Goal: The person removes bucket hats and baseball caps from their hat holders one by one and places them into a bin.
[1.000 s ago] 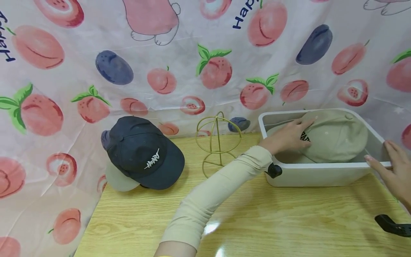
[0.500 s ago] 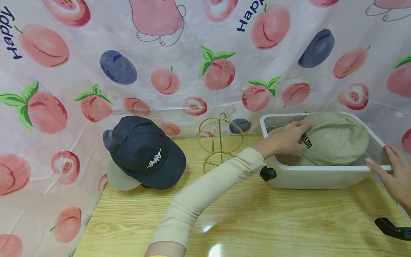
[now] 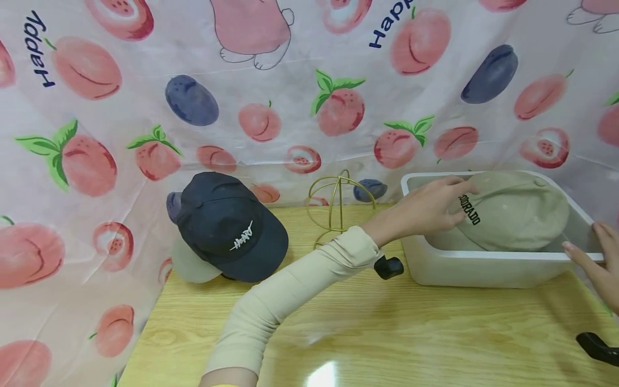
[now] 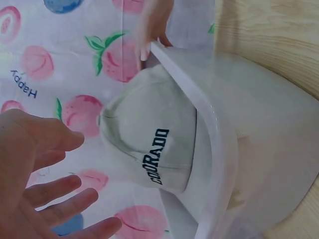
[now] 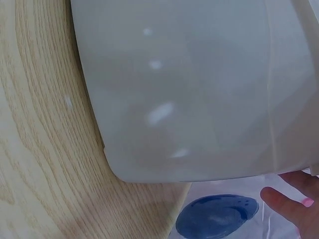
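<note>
A beige baseball cap with dark COLORADO lettering lies crown up inside a white plastic bin. My left hand is over the bin's left part, fingers spread beside the lettering. In the left wrist view this hand is apart from the cap, with nothing in its fingers. At the bin's right end my right hand grips the rim, fingers over the side and thumb at the front corner. Only part of that hand shows in the right wrist view, below the bin's wall.
A navy cap with white lettering sits on a lighter cap at the table's left. Between it and the bin stands a gold wire stand, partly behind my left arm. A fruit-print cloth hangs behind the wooden table.
My left hand has drawn back leftward from the cap, uncovering more of its lettering. The right hand keeps its grip on the bin. The head view has shifted a little to the left.
</note>
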